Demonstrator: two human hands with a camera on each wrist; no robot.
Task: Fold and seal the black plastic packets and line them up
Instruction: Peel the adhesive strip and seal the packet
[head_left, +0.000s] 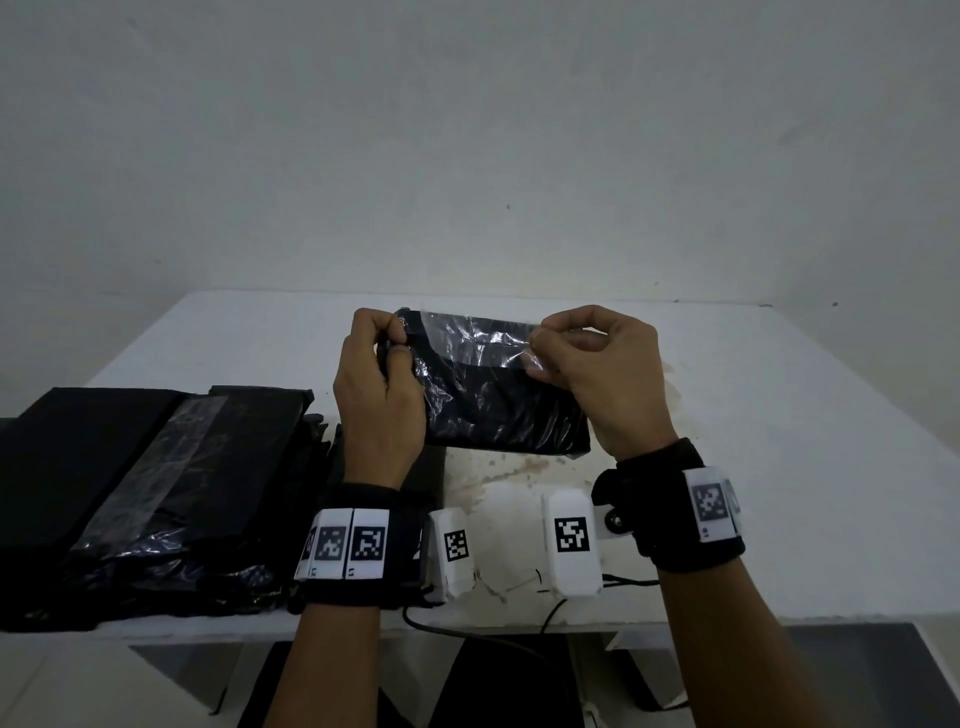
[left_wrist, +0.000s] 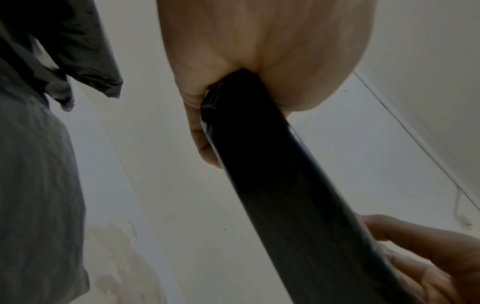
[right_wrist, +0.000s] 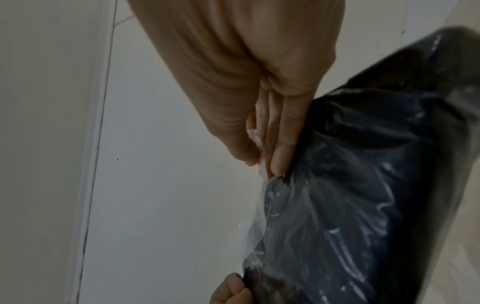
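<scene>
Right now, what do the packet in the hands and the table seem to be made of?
The packet looks like thin glossy clear plastic film over dark contents, perhaps fabric: it wrinkles and shows bright glints. Its flap is see-through. The table looks like a hard, matte white surface with brownish stains; its material is unclear.

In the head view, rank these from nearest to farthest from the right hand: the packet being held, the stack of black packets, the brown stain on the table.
1. Packet being held: pinched by the right hand at its clear flap.
2. Brown stain: on the table, just below the packet, between the wrists.
3. Stack of black packets: far left, beyond the left hand.
</scene>
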